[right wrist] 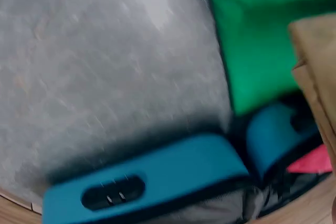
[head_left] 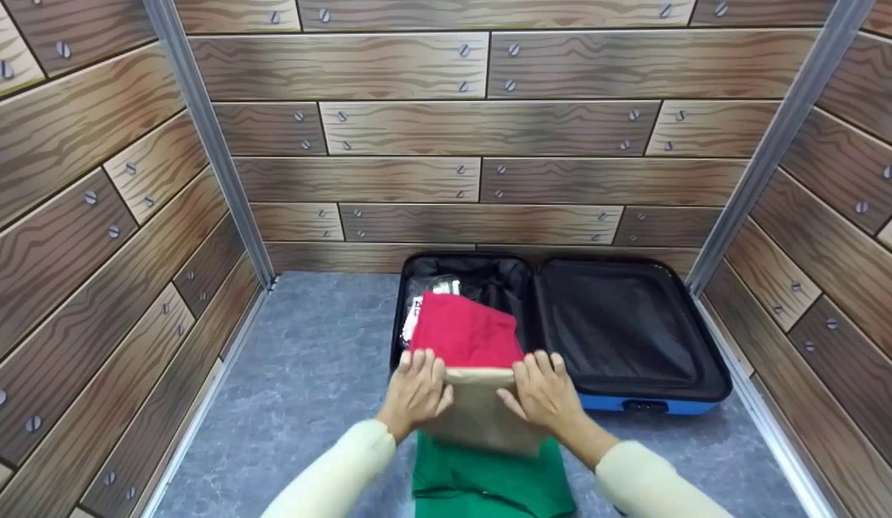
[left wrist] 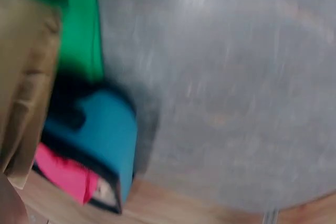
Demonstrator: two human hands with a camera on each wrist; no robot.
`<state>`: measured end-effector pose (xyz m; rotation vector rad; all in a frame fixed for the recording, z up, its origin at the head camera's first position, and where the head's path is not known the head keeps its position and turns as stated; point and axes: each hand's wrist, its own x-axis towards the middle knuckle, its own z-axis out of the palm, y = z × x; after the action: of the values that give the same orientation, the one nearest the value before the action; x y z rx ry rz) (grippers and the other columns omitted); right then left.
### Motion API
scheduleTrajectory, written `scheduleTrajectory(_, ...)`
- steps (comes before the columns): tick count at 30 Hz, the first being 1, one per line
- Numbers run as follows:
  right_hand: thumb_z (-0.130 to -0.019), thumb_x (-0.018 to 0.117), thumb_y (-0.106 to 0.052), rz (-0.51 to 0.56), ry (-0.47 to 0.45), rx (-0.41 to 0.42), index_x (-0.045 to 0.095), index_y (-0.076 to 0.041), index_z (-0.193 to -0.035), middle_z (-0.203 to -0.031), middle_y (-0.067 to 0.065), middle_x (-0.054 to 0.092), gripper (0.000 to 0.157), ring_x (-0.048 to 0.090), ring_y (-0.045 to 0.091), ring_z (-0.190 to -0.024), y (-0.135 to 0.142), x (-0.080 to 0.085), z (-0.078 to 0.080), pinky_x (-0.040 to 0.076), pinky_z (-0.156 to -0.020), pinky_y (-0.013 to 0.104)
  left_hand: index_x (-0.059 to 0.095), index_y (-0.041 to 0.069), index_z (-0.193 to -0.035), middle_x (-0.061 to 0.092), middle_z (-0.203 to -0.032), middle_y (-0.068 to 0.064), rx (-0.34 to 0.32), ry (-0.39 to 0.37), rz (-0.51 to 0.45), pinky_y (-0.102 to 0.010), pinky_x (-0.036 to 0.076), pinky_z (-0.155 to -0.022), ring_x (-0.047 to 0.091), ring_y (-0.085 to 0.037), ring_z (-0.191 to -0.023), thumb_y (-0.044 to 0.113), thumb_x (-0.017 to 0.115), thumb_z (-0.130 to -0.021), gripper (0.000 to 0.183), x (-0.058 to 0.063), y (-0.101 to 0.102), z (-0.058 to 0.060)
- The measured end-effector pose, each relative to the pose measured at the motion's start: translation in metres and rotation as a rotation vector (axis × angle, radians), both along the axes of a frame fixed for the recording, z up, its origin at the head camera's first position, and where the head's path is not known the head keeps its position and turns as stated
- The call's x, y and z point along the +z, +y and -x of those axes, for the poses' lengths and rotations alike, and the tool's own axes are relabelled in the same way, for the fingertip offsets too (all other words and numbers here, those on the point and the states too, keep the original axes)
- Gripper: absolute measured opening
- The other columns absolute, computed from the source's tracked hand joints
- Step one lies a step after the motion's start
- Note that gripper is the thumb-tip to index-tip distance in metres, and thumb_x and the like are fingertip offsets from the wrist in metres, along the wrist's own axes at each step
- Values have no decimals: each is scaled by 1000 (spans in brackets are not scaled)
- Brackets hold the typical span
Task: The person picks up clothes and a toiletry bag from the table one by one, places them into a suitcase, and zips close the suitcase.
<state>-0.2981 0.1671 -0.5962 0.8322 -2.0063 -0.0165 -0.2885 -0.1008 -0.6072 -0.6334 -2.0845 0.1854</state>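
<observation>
Both hands grip a folded tan cloth (head_left: pixel 482 414) by its far corners, tilted up above the near edge of an open suitcase. My left hand (head_left: pixel 419 388) has its fingers over the left corner and its thumb on the near face. On the right corner, my right hand (head_left: pixel 545 388) holds the same way. Beyond the tan cloth, a folded red cloth (head_left: pixel 466 331) lies in the suitcase's left half (head_left: pixel 521 277). Below it a folded green cloth (head_left: pixel 489 478) lies on the floor. In the left wrist view the tan cloth (left wrist: pixel 26 82) shows stacked folds at its side.
A clear plastic packet (head_left: pixel 410 320) with dark print sits at the left inside the suitcase. The suitcase's right half (head_left: pixel 626 324) lies open, its black lining showing and a lock on its blue side. Wood-patterned walls (head_left: pixel 482 129) enclose the grey floor (head_left: pixel 309 374).
</observation>
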Motion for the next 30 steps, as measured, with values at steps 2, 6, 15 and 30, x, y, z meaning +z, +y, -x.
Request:
scheduleTrajectory(2,-87,52,-53,-1,-17,-12,50,-4,-85,-79,14,46,49,45,36,-83,-2,12,10,31,-82,50,49,8,-88,52,-90,-11,7,5,6,-41,35,-87,46,-30,-87,41,46,-85,33,14,-2,10)
scheduleTrajectory(6,-88,52,-51,-3,-32,-52,50,-4,-87,-78,13,45,47,43,34,-81,-4,32,28,30,-80,50,50,9,-89,53,-92,-11,23,9,28,-41,35,-88,45,-29,-89,40,46,-85,32,39,-3,29)
scheduleTrajectory(15,-89,53,-51,-7,-50,-127,50,-4,-88,-81,14,46,47,43,35,-85,-10,56,59,29,-82,50,49,9,-87,53,-91,-12,52,27,20,-45,33,-90,46,-31,-90,36,47,-84,27,66,-1,60)
scheduleTrajectory(30,-91,57,-50,-31,-196,-270,52,-3,-95,-92,16,50,47,45,36,-97,-22,50,89,29,-89,50,55,6,-95,58,-93,-12,122,-21,30,-45,30,-93,46,-29,-90,34,48,-84,31,65,2,99)
